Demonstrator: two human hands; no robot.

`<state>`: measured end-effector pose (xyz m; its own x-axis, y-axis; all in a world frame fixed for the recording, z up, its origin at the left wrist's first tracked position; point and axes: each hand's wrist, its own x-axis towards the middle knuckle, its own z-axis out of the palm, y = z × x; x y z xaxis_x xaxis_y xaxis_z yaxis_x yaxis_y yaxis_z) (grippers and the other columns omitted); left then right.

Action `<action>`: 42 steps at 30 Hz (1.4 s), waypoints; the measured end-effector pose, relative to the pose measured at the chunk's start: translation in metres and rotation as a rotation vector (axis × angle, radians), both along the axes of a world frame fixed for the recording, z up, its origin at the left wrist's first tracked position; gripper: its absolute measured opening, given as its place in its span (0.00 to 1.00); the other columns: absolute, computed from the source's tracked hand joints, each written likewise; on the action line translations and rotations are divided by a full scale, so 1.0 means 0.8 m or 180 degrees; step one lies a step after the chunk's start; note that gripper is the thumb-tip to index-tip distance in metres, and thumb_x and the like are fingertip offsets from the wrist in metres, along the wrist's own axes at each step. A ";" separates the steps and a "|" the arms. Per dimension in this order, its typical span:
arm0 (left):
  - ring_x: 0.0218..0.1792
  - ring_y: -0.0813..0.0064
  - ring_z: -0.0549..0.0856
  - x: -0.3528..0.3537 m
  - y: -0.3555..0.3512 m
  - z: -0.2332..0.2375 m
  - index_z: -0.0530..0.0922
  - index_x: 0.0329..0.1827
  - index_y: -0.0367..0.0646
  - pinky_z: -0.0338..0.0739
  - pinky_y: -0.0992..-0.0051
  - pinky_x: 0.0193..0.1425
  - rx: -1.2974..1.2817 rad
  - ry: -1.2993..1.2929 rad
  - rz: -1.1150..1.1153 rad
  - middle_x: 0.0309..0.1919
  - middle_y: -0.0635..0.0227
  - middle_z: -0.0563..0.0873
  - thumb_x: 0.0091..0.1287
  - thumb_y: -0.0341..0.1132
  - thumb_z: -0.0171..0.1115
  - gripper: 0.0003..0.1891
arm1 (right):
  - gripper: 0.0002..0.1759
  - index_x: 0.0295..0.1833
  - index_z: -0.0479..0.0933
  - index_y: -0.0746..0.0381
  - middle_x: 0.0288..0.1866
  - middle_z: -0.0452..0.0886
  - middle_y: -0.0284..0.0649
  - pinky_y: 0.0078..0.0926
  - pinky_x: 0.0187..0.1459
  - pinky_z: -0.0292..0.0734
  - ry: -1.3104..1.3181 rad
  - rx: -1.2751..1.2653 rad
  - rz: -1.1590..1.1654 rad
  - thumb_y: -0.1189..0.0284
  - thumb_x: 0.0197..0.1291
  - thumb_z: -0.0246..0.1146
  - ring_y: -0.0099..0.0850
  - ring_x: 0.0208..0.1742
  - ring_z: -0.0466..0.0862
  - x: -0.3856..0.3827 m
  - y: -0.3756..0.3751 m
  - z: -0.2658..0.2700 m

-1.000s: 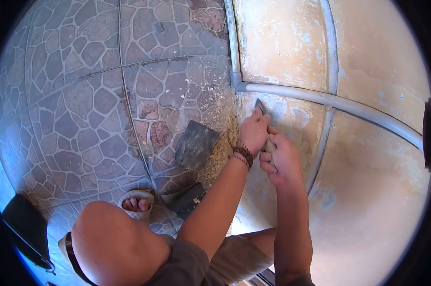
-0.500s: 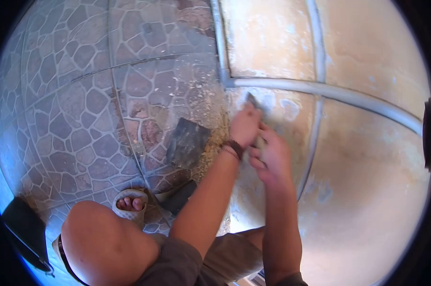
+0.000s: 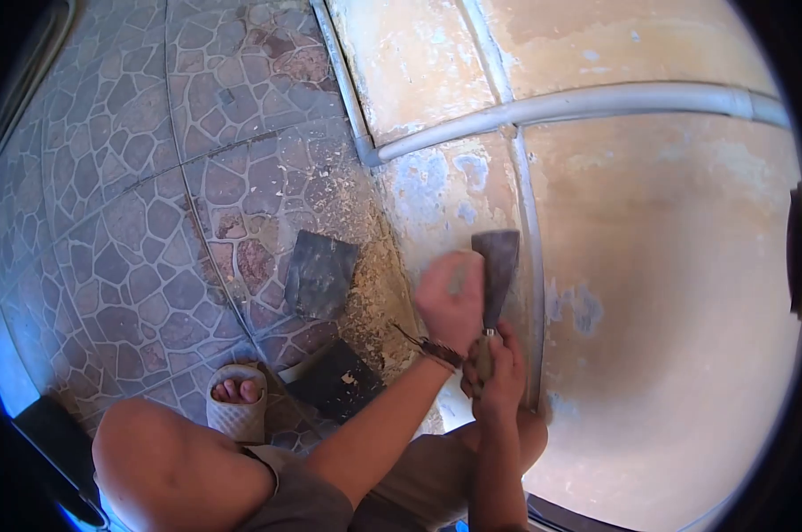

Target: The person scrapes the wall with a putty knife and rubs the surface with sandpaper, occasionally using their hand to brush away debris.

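My right hand (image 3: 500,372) is wrapped round the handle of a putty knife (image 3: 498,275), whose wide, dark metal blade points up and away from me. Beside the blade is my left hand (image 3: 452,297), its fingers curled and slightly blurred, with a dark bracelet at the wrist. Whether anything is inside those fingers cannot be made out. Both hands are in front of the lower wall (image 3: 667,266), which has yellowish, worn paint. Above them, pale bluish bare patches (image 3: 421,182) show where the paint is gone.
A light pipe (image 3: 631,99) runs across the wall and meets a corner piece near the floor. Paint flakes and crumbs (image 3: 379,297) line the wall's foot. Two dark flat pieces (image 3: 321,275) lie on the stone-patterned floor (image 3: 135,230), near my sandalled foot (image 3: 237,399).
Both hands have drawn back from the bare patch below the pipe, toward me. The putty knife's blade, earlier mostly hidden at the wall, now shows fully. The camera view has shifted.
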<state>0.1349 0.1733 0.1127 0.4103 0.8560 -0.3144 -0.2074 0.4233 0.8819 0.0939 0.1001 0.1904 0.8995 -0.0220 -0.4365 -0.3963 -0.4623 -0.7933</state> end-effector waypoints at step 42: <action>0.20 0.64 0.77 0.056 0.085 0.017 0.70 0.36 0.39 0.74 0.63 0.19 -0.3668 -0.1542 -0.1377 0.22 0.60 0.76 0.65 0.45 0.58 0.16 | 0.21 0.61 0.66 0.62 0.30 0.71 0.31 0.15 0.15 0.56 0.0198 0.0214 0.0691 0.68 0.64 0.54 0.17 0.19 0.66 0.048 0.081 0.034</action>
